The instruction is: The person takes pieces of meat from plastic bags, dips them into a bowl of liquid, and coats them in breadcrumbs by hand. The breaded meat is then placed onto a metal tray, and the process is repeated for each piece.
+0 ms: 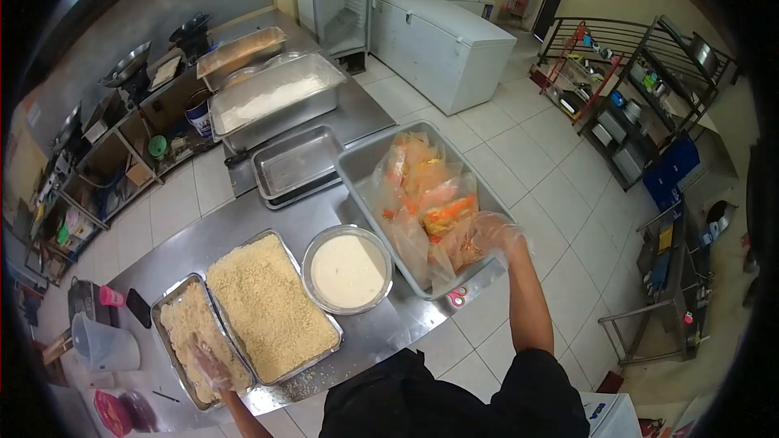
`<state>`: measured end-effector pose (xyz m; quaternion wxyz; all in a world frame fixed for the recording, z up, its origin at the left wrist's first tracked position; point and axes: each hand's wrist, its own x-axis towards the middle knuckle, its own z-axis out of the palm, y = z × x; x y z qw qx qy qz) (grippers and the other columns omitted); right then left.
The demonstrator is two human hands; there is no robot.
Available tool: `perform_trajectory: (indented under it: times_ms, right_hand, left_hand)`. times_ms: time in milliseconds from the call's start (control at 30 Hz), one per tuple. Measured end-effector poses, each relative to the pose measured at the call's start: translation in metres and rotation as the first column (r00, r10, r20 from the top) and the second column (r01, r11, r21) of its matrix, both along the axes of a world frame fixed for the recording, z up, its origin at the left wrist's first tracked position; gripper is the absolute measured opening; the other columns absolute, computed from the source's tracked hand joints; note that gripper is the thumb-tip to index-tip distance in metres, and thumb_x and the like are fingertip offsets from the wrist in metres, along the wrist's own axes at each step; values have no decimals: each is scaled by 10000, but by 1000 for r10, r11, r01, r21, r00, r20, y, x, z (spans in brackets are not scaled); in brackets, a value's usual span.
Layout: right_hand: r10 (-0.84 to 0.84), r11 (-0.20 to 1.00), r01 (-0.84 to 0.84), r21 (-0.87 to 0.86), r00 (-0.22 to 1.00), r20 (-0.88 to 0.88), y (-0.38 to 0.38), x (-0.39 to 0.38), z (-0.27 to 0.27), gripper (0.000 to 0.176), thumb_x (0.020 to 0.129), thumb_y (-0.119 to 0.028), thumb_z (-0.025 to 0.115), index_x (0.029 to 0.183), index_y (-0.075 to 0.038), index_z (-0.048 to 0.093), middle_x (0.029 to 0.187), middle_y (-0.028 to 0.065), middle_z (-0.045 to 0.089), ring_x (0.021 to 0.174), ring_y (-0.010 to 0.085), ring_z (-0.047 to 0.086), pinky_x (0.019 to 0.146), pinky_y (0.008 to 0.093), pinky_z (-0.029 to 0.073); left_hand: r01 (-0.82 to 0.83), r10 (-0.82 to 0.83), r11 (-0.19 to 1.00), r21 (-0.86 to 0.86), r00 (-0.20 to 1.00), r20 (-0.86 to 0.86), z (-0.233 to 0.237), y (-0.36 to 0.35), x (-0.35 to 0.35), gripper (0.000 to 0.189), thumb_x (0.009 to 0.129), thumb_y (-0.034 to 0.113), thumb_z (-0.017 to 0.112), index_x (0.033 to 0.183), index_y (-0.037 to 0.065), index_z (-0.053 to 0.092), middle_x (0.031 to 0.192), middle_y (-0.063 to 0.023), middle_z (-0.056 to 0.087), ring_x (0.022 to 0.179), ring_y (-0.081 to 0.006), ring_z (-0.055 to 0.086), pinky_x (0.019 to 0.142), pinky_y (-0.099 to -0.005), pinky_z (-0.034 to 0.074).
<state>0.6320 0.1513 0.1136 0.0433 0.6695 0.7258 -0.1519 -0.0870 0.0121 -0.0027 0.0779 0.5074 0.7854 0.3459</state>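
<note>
My left hand (211, 369), in a clear plastic glove, rests on the crumb-coated pieces in a narrow metal tray (166, 296), its fingers stretched out. Beside that tray lies a wider one filled with coarse pale breadcrumbs (264, 300). A round metal bowl of creamy white batter (349, 269) stands to their right. Over the near right end of a grey plastic tub (365, 195) is my right hand (497, 234), also gloved. It is at the clear bags of orange and reddish food (442, 211); plastic and blur hide its fingers.
Red-handled scissors (458, 297) lie below the tub at the table edge. An unfilled metal tray (296, 164) and a deep pan of white flour (276, 101) stand farther back. At left are a clear pitcher (105, 342), a phone (139, 308) and a pink cup (111, 297).
</note>
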Motion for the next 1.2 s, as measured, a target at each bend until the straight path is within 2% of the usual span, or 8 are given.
perform_trajectory:
  times_ms: [100, 233, 500, 600, 700, 900, 1100, 1200]
  right_hand:
    - [63, 994, -50, -97, 989, 135, 1, -27, 5, 352, 606, -259, 712, 877, -37, 673, 899, 176, 671, 872, 306, 646, 759, 410, 505]
    - [32, 991, -41, -130, 997, -72, 16, -9, -82, 409, 623, -355, 729, 917, -72, 707, 988, 149, 687, 925, 298, 653, 817, 379, 512]
    - [46, 926, -31, -375, 998, 31, 9, -2, -28, 474, 659, -384, 719, 1035, -96, 690, 1048, 142, 679, 942, 273, 654, 834, 363, 507]
    - [102, 987, -144, -75, 910, -401, -2, 18, -39, 353, 784, -271, 622, 1076, -77, 660, 1013, 163, 678, 923, 305, 641, 840, 393, 496]
    - [14, 990, -88, -108, 833, -553, -12, 5, 2, 362, 799, -225, 589, 1121, -65, 628, 1000, 168, 678, 893, 316, 637, 818, 377, 499]
    - [-85, 996, 66, -58, 881, -465, -21, 6, 16, 365, 819, -245, 591, 1093, -6, 615, 945, 166, 681, 855, 279, 638, 783, 361, 494]
    - [-24, 995, 92, 38, 590, -807, -31, 22, 34, 409, 851, -314, 630, 1139, -24, 616, 993, 105, 656, 915, 244, 624, 839, 342, 490]
    - [-355, 908, 375, -189, 445, -822, -36, 21, 34, 403, 874, -319, 631, 1112, 7, 620, 1014, 64, 633, 936, 200, 607, 845, 317, 484]
  left_hand:
    - [56, -60, 994, 93, 997, 42, -62, -26, -5, 584, 1016, 424, 294, 1406, -6, 356, 1429, -195, 398, 1349, -314, 333, 1129, -399, 223]
    - [78, -96, 993, 90, 971, 220, -30, -34, 56, 617, 992, 458, 365, 1395, -10, 369, 1402, -167, 425, 1314, -268, 377, 1105, -365, 279]
    - [85, -196, 959, 269, 886, 420, 8, -3, 123, 618, 975, 466, 410, 1339, -32, 444, 1350, -153, 488, 1251, -269, 457, 1073, -392, 331]
    - [118, -211, 962, 247, 896, 391, 38, 10, 150, 587, 986, 455, 388, 1267, -43, 522, 1277, -161, 553, 1220, -276, 489, 1072, -395, 328]
    - [174, -237, 966, 189, 888, 394, 63, 24, 178, 598, 988, 473, 368, 1208, -44, 572, 1225, -170, 591, 1211, -288, 504, 1068, -398, 330]
    - [348, -350, 934, 78, 851, 393, 95, 41, 227, 624, 971, 528, 377, 1212, -14, 569, 1208, -162, 602, 1185, -294, 522, 1046, -402, 346]
    - [464, -463, 877, 120, 754, 467, 73, 41, 240, 575, 986, 493, 367, 1241, 4, 532, 1229, -143, 577, 1186, -277, 511, 1040, -397, 347]
    - [510, -480, 854, 106, 690, 542, 77, 41, 250, 549, 994, 465, 362, 1256, 10, 522, 1240, -145, 563, 1191, -275, 504, 1043, -395, 348]
